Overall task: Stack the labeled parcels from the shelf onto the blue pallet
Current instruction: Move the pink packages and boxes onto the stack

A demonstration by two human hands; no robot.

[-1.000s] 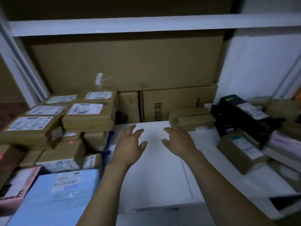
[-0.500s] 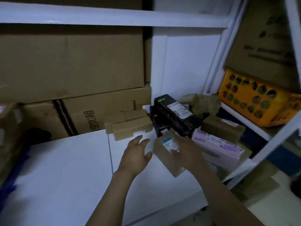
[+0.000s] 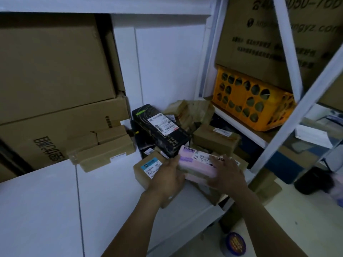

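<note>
**Clasping the pink parcel at both ends**

Working at the right-hand pile of labeled parcels on the white shelf (image 3: 46, 201). Grasping the pink parcel (image 3: 196, 165) with the left grip (image 3: 168, 178) curled round its left end. Covering its right end with the right grip (image 3: 227, 175), fingers over the top face and thumb along the near edge, apparently pinching it.

Lying flat on other parcels, directly between the two grips, with the long axis left to right across the view. Reaching in with the left grip over the brown parcel with the blue label (image 3: 148, 168), just beside the pink one. Sitting equally near to either grip, so probably calling for a two-handed lift rather than favouring one side.

Needing care at the far left corner, with the near end of the black box (image 3: 161, 132) overhanging or touching the pink parcel; not able to tell which. Probably wanting a pull toward the body and slightly upward, sliding out from under that black end without tipping it.

Seeing nothing of the blue pallet here, so judging the carry and the stacking as not yet begun. Leaving aside the yellow crate (image 3: 250, 102), well apart on the neighbouring rack.
</note>
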